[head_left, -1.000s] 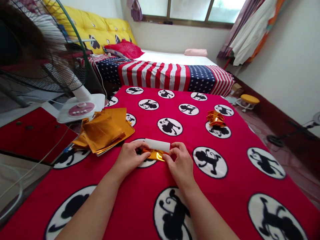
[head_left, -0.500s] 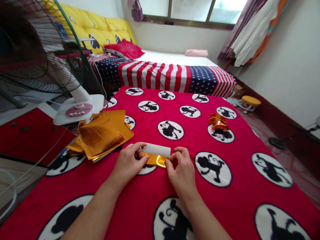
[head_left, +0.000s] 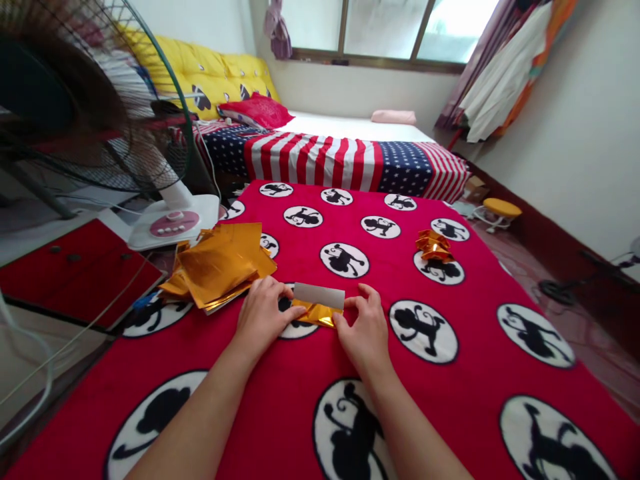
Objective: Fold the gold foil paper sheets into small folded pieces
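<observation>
A partly folded sheet of gold foil paper lies between my hands, its gold strip toward me and its pale grey backing along the far side. My left hand pinches its left end between thumb and fingers. At the right end, my right hand grips the strip the same way. Left of my hands is a loose pile of gold foil sheets. Farther off on the right sit several folded gold foil pieces, bunched together.
A red blanket with monkey prints covers the surface under my hands. An electric fan stands at the left beside a red panel. Beyond are a bed with a striped, starred cover and a yellow-topped stool.
The view has shifted slightly, so the scene sits a little lower and the fan farther right. The grey backing looks darker and more tilted; both hands keep their grip on the foil paper.
</observation>
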Demonstrator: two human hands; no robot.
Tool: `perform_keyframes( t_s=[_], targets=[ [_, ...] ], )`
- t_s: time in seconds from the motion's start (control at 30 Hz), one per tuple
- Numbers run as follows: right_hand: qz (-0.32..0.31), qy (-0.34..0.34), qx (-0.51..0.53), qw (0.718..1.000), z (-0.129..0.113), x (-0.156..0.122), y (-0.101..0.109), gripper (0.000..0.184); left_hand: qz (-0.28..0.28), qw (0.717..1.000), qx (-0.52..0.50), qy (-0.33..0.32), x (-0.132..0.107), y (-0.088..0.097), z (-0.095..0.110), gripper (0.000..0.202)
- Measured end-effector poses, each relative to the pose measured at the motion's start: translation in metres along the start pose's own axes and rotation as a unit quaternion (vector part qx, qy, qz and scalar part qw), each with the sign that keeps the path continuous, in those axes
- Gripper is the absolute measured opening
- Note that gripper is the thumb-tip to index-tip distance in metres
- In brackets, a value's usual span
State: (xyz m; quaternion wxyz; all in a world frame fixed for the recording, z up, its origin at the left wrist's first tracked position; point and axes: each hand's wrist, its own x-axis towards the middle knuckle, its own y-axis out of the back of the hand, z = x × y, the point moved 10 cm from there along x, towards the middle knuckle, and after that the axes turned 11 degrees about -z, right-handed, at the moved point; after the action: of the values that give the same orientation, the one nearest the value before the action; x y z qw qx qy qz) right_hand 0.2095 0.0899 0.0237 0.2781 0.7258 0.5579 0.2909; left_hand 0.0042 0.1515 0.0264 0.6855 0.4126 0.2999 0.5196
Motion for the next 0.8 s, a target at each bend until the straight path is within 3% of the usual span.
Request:
perform_keyframes(
  t_s=[0.17, 0.3, 0.37, 0.53, 0.67, 0.8],
  targets=[
    [0.001, -0.013, 0.021, 1.0, 0.001, 0.002, 0.0, 0.006, 0.015, 0.999, -0.027, -0.012, 0.0, 0.001, -0.001, 0.024],
    [0.017, 0.012, 0.098, 0.995, 0.005, 0.001, 0.003, 0.004, 0.02, 0.991, -0.126, -0.033, -0.002, -0.001, -0.003, 0.021],
    [0.01, 0.029, 0.178, 0.984, 0.008, 0.002, 0.002, 0.006, 0.016, 0.973, -0.229, -0.024, -0.002, -0.006, -0.007, 0.023],
    [-0.016, 0.046, 0.357, 0.933, 0.012, 0.004, -0.004, 0.023, 0.026, 0.891, -0.451, -0.046, -0.001, -0.011, -0.003, 0.036],
    [-0.028, 0.06, 0.436, 0.898, 0.01, 0.003, -0.004, 0.029, 0.027, 0.849, -0.526, -0.047, -0.002, -0.015, 0.0, 0.04],
    [-0.037, 0.047, 0.443, 0.895, 0.012, 0.002, -0.004, 0.02, 0.02, 0.828, -0.559, -0.041, -0.003, -0.018, 0.002, 0.042]
  ],
)
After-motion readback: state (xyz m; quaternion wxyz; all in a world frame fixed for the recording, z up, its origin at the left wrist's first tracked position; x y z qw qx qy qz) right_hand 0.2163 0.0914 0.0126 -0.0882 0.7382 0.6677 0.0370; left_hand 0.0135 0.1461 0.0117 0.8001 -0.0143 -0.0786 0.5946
